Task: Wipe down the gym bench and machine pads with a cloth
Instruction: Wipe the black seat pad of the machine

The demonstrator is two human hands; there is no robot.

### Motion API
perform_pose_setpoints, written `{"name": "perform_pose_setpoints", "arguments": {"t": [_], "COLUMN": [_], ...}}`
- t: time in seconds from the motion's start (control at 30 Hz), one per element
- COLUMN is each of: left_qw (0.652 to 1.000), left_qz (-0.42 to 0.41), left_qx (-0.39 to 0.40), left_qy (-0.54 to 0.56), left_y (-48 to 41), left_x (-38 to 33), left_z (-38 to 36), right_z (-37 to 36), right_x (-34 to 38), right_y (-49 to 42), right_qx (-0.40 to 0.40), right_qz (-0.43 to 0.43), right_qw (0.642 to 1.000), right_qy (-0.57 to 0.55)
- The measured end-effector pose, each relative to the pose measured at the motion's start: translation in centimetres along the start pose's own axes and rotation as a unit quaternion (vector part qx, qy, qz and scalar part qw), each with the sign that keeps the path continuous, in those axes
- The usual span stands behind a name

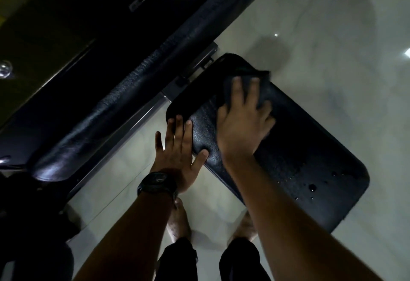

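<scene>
A black padded bench seat (295, 165) lies diagonally across the middle of the head view, with water drops near its right end. My right hand (243, 116) presses a dark cloth (264, 83) flat onto the pad's far part, fingers straight and spread. At the pad's left edge my left hand (177, 147) rests with its fingers spread, and a black watch sits on that wrist. A long black back pad (124, 94) runs diagonally behind the seat.
A metal frame rail (142, 120) runs beside the long pad. Glossy pale floor tiles (321, 47) surround the bench. My bare feet (179, 223) stand just below the seat. Dark machine parts (33, 214) fill the lower left.
</scene>
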State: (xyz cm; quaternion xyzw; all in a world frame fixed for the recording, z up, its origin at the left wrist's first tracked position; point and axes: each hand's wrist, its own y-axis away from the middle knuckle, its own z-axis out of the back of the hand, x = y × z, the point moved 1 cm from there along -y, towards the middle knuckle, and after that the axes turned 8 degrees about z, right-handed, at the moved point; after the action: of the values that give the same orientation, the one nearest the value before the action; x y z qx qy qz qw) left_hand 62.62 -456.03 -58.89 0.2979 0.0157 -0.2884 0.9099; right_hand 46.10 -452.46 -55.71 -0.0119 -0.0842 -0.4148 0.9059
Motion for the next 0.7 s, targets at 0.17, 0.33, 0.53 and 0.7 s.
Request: {"name": "perform_pose_setpoints", "arguments": {"t": [0.17,0.33,0.53,0.7], "left_qw": [1.000,1.000,0.999,0.998], "left_qz": [0.012,0.016,0.008,-0.002], "left_qx": [0.015,0.012,-0.041,-0.058], "left_qy": [-0.013,-0.012,-0.006,-0.013], "left_y": [-0.1,0.1,0.6,0.6], "left_x": [-0.4,-0.7,-1.1,-0.8], "left_z": [0.4,0.5,-0.1,0.0], "right_z": [0.2,0.5,-0.4,0.6], "right_x": [-2.8,-6.1,-1.2,-4.0], "right_y": [-1.0,-2.5,7.8,4.1], "right_qx": [0.012,-0.023,-0.020,0.016], "right_qz": [0.329,0.088,0.002,0.310], "right_qw": [0.942,0.995,1.000,0.948], "right_qy": [0.067,0.035,0.024,0.070]}}
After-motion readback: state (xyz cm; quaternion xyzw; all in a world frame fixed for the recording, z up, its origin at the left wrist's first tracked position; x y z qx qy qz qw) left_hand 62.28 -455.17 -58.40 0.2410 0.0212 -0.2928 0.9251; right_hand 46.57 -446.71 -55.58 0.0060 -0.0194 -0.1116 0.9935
